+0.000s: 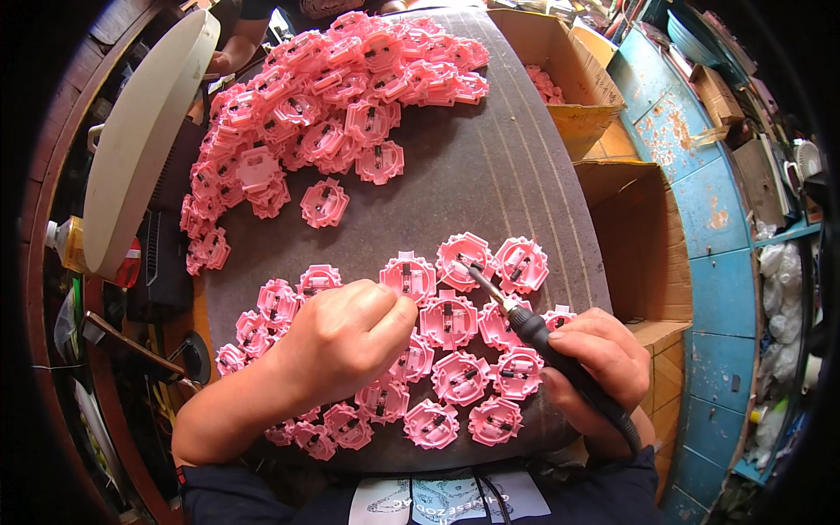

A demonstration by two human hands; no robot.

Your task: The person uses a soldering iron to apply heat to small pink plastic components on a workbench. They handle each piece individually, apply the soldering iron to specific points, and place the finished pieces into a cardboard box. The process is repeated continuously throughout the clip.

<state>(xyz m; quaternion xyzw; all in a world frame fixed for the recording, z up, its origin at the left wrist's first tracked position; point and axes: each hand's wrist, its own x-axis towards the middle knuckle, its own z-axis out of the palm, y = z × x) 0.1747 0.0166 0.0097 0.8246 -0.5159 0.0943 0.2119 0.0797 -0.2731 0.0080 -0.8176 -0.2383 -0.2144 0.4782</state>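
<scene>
My right hand (pixel 612 363) grips a black-handled soldering iron (pixel 547 337). The iron's metal tip reaches a round pink plastic housing (pixel 464 261) with small black parts inside. Above the loose rows of housings, my left hand (pixel 354 332) is closed in a fist, thumb side toward the iron. What its fingers pinch is hidden. Just beyond that fist sits another pink housing (pixel 409 278). Several more like it, such as this housing (pixel 448 320), lie face up around both hands, some partly covered by my left forearm.
A big heap of pink housings (pixel 324 96) covers the far left of the dark table (pixel 490 188). Cardboard boxes (pixel 643 236) stand along the right side, before blue cabinets (pixel 722 289). A pale oval panel (pixel 153 144) rises at left. Another person's hand (pixel 234 54) shows behind the heap.
</scene>
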